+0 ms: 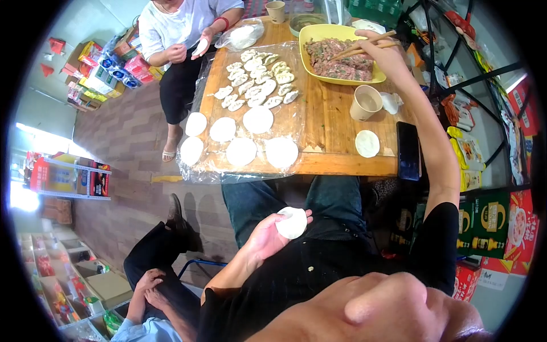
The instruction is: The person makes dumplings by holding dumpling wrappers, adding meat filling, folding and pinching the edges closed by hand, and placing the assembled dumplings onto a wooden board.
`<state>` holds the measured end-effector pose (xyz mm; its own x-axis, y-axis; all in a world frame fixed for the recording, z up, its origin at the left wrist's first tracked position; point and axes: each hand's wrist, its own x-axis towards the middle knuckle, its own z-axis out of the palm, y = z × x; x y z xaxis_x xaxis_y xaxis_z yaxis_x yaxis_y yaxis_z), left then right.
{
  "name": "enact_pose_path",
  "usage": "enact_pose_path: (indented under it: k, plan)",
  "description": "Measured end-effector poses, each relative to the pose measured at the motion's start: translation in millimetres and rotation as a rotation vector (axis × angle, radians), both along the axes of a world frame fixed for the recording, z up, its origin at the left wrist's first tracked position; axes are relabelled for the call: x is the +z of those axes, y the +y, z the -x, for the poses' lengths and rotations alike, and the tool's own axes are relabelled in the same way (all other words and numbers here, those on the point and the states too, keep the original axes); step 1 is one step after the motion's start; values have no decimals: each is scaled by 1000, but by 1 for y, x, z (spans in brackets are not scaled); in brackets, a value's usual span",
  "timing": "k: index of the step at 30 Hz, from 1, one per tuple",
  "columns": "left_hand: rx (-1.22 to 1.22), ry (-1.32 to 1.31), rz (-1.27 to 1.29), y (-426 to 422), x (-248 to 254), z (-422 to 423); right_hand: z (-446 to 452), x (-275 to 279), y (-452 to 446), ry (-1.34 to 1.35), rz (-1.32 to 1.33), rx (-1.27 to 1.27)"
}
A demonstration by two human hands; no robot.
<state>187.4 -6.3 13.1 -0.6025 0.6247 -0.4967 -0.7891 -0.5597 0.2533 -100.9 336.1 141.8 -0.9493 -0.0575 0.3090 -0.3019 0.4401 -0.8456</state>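
Got the dough round [293, 224] pinched lightly in the left hand [266, 236] over the lap [337, 205]; best to keep it flat and level. Out across the counter [333, 134], with the right hand [383, 52] closed around the chopsticks [350, 52], probably take small lumps from the minced filling [319, 54] in the yellow bowl [329, 32], tbh.

left hand [265, 237] partly hidden under dough wrapper [292, 223], person in white [181, 29] cut off by top edge
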Motion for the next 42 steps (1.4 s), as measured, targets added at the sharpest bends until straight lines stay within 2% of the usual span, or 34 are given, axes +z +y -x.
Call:
enact_pose_path:
  k: [8,10,15,17,18,20,24,26,29,31,37,40,42]
  plan:
    - [56,-73,-90,-1,1,5,3,-10,-7,-66,-113,-16]
    - [69,-39,-81,0,2,7,-1,-7,-9,30,63,57]
    - [75,-25,-112,4,2,13,-3,-12,-16,70,25,-2]
    - [78,-21,-116,5,4,14,-7,-11,-18,29,-118,-26]
    - [74,-24,-120,5,5,14,-6,-11,-16,26,-116,-24]
    - [75,-31,-123,6,5,14,-2,-12,-6,55,152,71]
    - [85,-31,-142,8,8,18,-3,-6,6,31,34,-10]
    - [79,-20,-149,10,10,20,-1,-15,5,13,88,20]
    - [73,-25,-151,13,12,21,-1,-20,-6,11,15,1]
    - [67,-27,-157,15,10,20,0,-24,-10,-93,-8,-35]
    - [73,-26,-140,15,10,19,-7,-18,-13,46,93,44]
    - [72,-19,-136,16,9,19,-8,-15,-17,66,7,8]
    - [66,-24,-135,17,9,20,-2,-24,-22,3,47,34]
